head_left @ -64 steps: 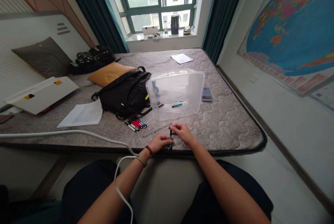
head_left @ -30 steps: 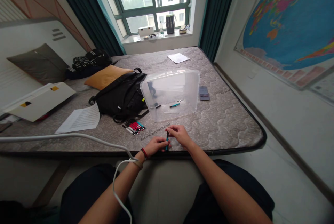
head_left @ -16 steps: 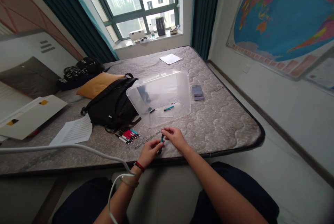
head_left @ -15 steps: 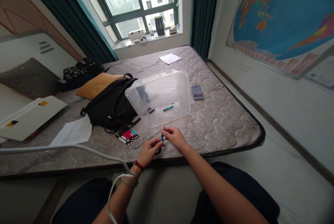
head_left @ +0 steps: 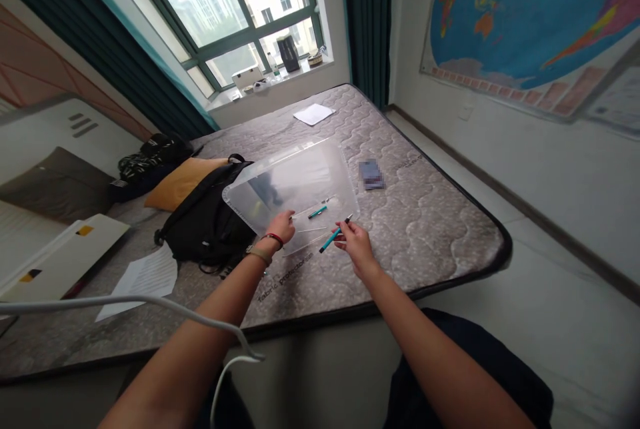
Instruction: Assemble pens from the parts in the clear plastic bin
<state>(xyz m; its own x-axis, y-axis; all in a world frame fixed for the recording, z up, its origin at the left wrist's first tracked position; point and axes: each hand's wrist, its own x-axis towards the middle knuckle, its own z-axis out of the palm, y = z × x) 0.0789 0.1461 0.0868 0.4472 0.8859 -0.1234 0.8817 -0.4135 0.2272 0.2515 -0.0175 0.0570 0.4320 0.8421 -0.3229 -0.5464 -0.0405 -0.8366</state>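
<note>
My right hand (head_left: 357,246) holds a teal pen (head_left: 330,240) slantwise between thumb and fingers, its light tip pointing up and away and its black end towards me. My left hand (head_left: 283,224) reaches over the near part of a clear plastic box (head_left: 300,176), with its fingers pinched together; what they hold, if anything, is hidden. Just right of those fingers, a teal pen part with a dark end (head_left: 317,212) lies on the clear plastic. Near it are a small metallic piece (head_left: 326,200) and a thin white stick (head_left: 313,229).
Everything rests on a quilted mattress (head_left: 430,229). A black backpack (head_left: 205,222) touches the box's left side, and a printed sheet (head_left: 143,282) lies further left. To the right is a blurred blue-grey item (head_left: 371,174). A pale cable (head_left: 165,302) crosses my left arm.
My hands, together at the pen before, have separated. The right hand carries the pen to the right and up; the left hand has stretched forward over the box, covering where a small black piece lay.
</note>
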